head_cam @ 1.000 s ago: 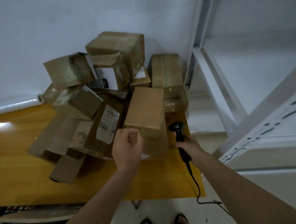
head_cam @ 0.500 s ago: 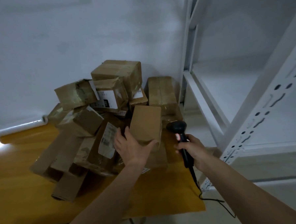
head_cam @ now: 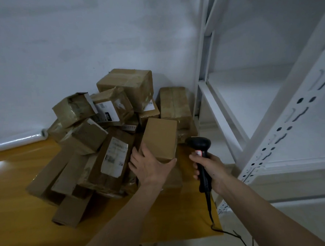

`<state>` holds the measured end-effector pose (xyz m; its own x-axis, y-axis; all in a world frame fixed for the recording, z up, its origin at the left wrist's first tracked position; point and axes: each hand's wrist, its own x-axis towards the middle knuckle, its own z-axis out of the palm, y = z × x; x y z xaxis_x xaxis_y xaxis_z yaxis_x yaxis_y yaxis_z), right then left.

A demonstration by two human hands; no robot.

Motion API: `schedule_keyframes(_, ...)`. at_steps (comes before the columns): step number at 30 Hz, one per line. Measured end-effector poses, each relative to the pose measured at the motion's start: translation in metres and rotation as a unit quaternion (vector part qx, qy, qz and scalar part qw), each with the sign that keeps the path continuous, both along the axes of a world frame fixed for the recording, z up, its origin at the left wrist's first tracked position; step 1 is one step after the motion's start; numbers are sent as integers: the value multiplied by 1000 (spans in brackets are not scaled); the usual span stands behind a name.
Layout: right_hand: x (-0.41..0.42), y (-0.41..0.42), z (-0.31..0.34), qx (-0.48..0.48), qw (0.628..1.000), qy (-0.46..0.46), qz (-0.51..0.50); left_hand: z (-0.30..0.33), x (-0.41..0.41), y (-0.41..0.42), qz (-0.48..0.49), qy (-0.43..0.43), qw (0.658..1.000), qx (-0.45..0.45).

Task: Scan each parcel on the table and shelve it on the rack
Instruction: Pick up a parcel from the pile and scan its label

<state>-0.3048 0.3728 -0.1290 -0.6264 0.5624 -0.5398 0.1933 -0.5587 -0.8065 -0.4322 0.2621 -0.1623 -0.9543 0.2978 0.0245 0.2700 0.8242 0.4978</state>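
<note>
- A plain brown cardboard parcel (head_cam: 159, 140), oblong and without a visible label, is held at its near end by the left hand (head_cam: 150, 165); the grip is wide, with fingers spread along the left side and the thumb hooked round the near right corner.
- The parcel is tilted, its far end resting against the heap of brown cardboard boxes (head_cam: 105, 129) piled on the yellow wooden tabletop (head_cam: 21, 215).
- A black handheld barcode scanner (head_cam: 201, 158) is held upright in the right hand (head_cam: 210, 169); the grip is closed fully round the handle, and the scanner head is just beside the parcel's right edge.
- A black cable (head_cam: 231, 234) is seen trailing from the scanner's base, down past the tabletop edge.
- Several boxes in the heap carry white printed labels; one long box with a white label (head_cam: 114, 156) lies just left of the left hand.
- A white metal rack (head_cam: 271, 132) with perforated uprights stands at the right of the tabletop.
- A roll of clear film (head_cam: 17, 140) lies at the tabletop's far left edge, by the wall.
</note>
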Motion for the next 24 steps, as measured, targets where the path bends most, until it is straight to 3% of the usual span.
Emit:
schedule_keyframes(13, -12, 9, -25, -24, 996, -35, -78, 7, -4, -20, 30, -73, 969, 233)
schedule_keyframes(24, -13, 13, -51, -118, 986, -118, 4, 2, -11, -44, 53, -105, 960, 253)
